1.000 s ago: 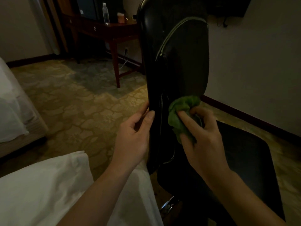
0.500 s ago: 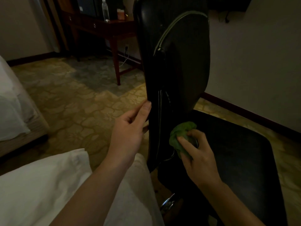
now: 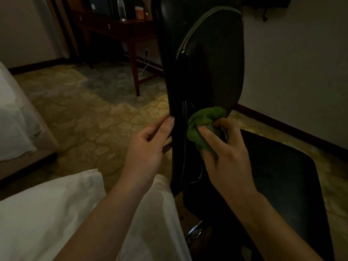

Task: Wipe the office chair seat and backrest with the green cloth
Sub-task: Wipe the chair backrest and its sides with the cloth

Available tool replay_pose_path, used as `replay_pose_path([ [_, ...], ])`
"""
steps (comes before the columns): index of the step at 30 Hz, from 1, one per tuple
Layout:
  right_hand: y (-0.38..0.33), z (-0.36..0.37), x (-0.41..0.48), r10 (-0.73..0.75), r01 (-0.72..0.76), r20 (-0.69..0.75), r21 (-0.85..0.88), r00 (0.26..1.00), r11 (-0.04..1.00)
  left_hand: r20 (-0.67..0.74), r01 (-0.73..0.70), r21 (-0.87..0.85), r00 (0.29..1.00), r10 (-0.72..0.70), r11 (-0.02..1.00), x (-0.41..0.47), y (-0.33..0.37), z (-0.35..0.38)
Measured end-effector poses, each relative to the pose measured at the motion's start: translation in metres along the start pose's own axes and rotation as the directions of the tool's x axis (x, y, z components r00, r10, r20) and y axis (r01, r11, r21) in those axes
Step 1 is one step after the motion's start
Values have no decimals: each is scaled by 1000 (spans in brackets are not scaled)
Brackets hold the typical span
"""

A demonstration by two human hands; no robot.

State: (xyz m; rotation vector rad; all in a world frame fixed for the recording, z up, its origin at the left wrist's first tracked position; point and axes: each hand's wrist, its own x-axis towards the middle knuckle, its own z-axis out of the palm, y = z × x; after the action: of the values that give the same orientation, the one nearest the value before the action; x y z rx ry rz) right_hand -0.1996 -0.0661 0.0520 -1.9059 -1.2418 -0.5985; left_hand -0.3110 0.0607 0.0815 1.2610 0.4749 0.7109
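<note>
The black office chair stands in front of me, its tall backrest (image 3: 211,59) seen nearly edge-on and its flat seat (image 3: 282,174) at the lower right. My right hand (image 3: 226,157) grips the bunched green cloth (image 3: 203,121) and presses it against the lower backrest, just above the seat. My left hand (image 3: 148,146) pinches the backrest's left edge between thumb and fingers at about the same height.
A dark wooden desk (image 3: 120,29) with a clear bottle (image 3: 121,8) stands at the back, a cable plugged in below it. A bed (image 3: 17,117) is at the left. White bedding (image 3: 49,213) lies under my arms. A wall with dark skirting (image 3: 286,127) runs behind the chair.
My right hand slid the cloth down the backrest towards the seat, then back up to the lower backrest. My left hand kept its hold on the backrest's edge.
</note>
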Motion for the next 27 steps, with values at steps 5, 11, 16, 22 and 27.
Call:
replay_pose_path([
  [5, 13, 11, -26, 37, -37, 35, -18, 999, 999, 5, 4, -13, 1000, -4, 1000, 2, -7, -4],
  [11, 28, 5, -40, -5, 3, 77, 24, 997, 1000, 2, 105, -33, 995, -105, 994, -2, -13, -10],
  [16, 11, -2, -13, 30, -28, -37, 59, 999, 998, 44, 204, -12, 978, -204, 979, -4, -16, -13],
  [22, 9, 2, -10, -6, 6, 3, 30, 1000, 1000, 51, 185, 13, 981, -186, 983, -4, -19, -8],
  [27, 31, 17, -55, 63, -65, 68, 29, 996, 997, 61, 211, -5, 976, -211, 977, -1, -29, -9],
])
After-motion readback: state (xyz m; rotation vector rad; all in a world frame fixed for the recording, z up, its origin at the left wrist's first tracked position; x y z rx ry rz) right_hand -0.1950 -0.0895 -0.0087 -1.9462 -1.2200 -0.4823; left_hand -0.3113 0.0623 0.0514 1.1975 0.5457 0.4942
